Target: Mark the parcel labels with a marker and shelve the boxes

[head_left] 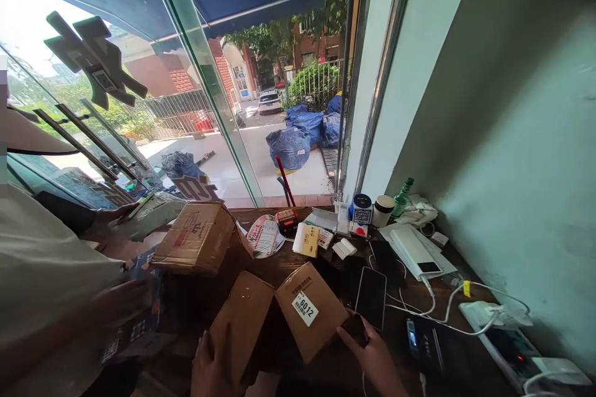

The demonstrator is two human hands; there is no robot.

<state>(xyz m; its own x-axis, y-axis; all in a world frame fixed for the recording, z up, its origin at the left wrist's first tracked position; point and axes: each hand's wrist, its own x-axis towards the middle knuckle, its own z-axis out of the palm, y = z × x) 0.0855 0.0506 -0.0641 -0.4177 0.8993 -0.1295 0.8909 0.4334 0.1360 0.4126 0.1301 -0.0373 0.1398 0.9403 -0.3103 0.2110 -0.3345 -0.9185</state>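
Observation:
My left hand [207,363] is at the outer edge of a plain brown cardboard panel [246,316], fingers curled against it. My right hand [370,350] grips the right side of another cardboard panel [310,304], which bears a white label [305,308] reading 6012. Something dark shows between the right thumb and fingers; I cannot make it out. The panels tilt apart with a dark gap between them, and I cannot tell whether they belong to one box. Behind them sits a taped cardboard box [190,236].
At left, another person's hand [105,223] holds a grey package [151,214]; their other hand is blurred. A phone [371,298], cables, a white device [412,251], a black power bank [435,344] and a power strip [516,353] lie right. A glass pane [218,105] stands behind the table.

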